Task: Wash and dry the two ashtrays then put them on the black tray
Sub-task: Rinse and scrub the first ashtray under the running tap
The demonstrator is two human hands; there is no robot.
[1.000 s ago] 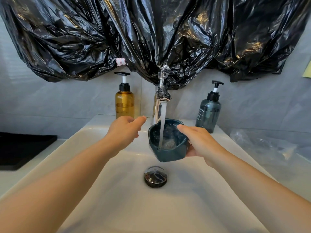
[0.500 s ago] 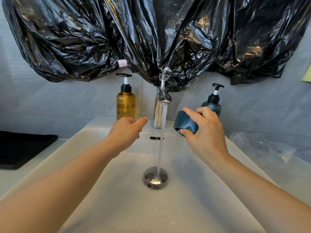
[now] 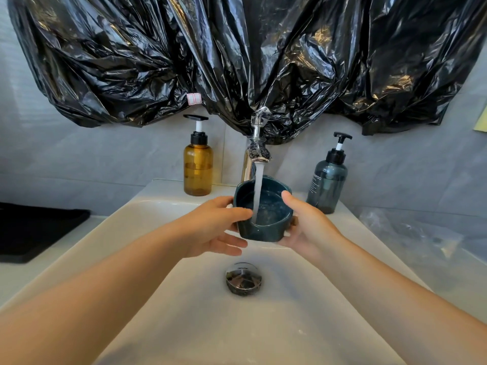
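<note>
both hands cupping teal ashtray (image 3: 264, 219) under running tap (image 3: 255, 156), left hand (image 3: 210, 227), right hand (image 3: 307, 227)

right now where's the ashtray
In the head view the dark teal ashtray is at centre frame, held between the left hand and the right hand directly under the running tap, above the drain of the white sink.

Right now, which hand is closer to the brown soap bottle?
Left. The left hand grips the ashtray on the left, in front of the brown bottle; the right hand holds its other side, farther off, near the grey bottle.
</note>
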